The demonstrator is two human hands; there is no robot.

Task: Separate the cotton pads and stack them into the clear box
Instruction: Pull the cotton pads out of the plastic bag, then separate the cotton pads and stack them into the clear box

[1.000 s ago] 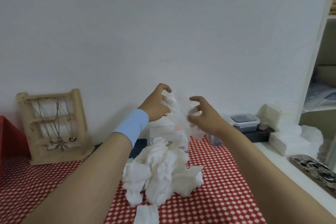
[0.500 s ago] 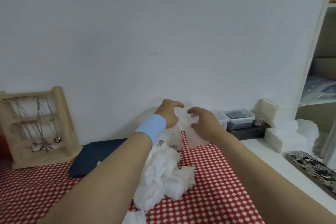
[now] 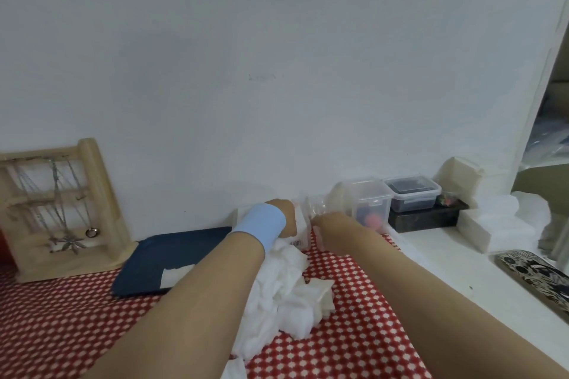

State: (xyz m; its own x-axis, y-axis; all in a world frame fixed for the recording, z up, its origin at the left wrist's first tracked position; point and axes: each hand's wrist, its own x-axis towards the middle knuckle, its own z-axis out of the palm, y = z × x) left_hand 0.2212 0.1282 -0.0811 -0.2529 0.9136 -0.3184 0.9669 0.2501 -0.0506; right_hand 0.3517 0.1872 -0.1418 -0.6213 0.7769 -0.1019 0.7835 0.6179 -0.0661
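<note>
Table (image 3: 354, 332), red-check cloth. Pads (image 3: 286, 286) lie in a loose heap mid-table, the long axis running from near edge to far edge. Box (image 3: 303, 218) sits at the far edge by the wall, seemingly upright; mouth direction unreadable. Left hand (image 3: 284, 218) and right hand (image 3: 331, 226) flank it, fingers hidden, so I cannot tell the grip. Risk: the light box tips against the heap, or the left forearm above the pads drags some off.

The cotton pads (image 3: 286, 295) are being borne by the tablecloth (image 3: 354, 332), a tray (image 3: 172, 258) being kept to their left; a jewellery rack (image 3: 61, 212) is being stood further left, lidded containers (image 3: 412, 192) behind at right.
</note>
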